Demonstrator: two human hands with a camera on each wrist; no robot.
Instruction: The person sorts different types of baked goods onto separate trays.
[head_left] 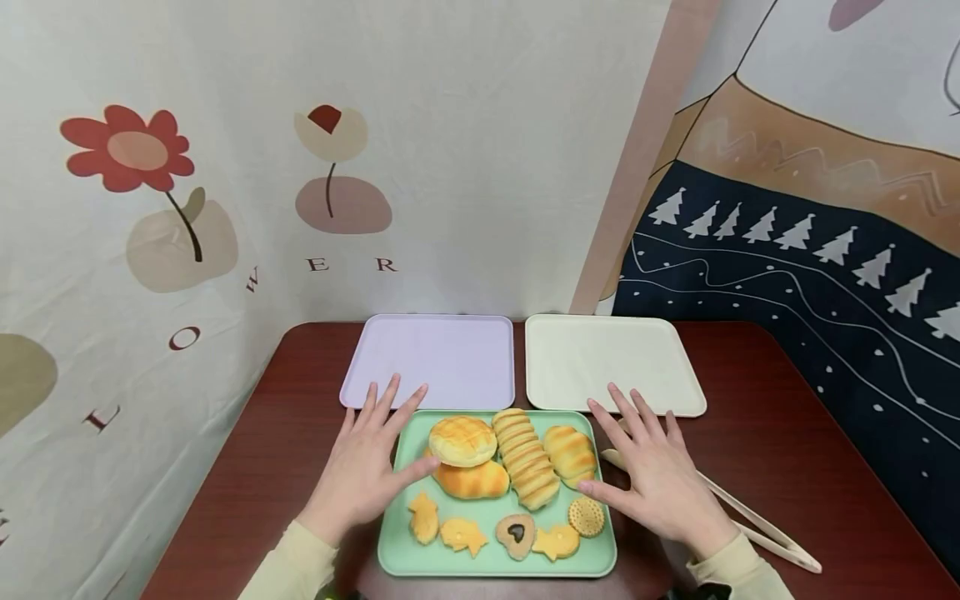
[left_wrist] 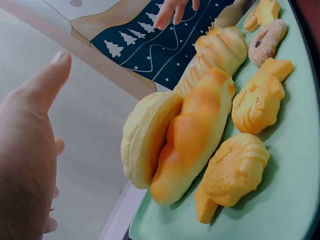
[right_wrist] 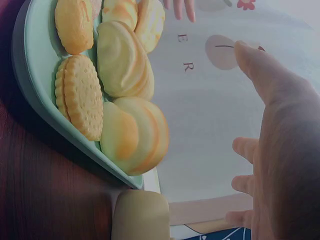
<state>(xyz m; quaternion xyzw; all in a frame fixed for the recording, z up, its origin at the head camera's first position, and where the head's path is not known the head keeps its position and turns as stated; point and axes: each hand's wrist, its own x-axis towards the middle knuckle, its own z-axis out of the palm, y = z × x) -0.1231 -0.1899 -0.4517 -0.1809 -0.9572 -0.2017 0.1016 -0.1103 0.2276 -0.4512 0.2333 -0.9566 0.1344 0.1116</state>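
Observation:
My left hand hovers over the left edge of a green tray, fingers spread and holding nothing. Spread the same way, my right hand is above the tray's right edge, partly covering pale tongs. On the tray's far half lie a round bun leaning on a lumpy bread roll, a long striped bread and a shorter striped roll. Along the near half are fish-shaped biscuits, a heart-centred cookie and a round sandwich cracker.
Behind the green tray, a lilac tray stands at left and a cream-white tray at right. All are on a dark red-brown table. A printed cloth hangs along the table's back and sides.

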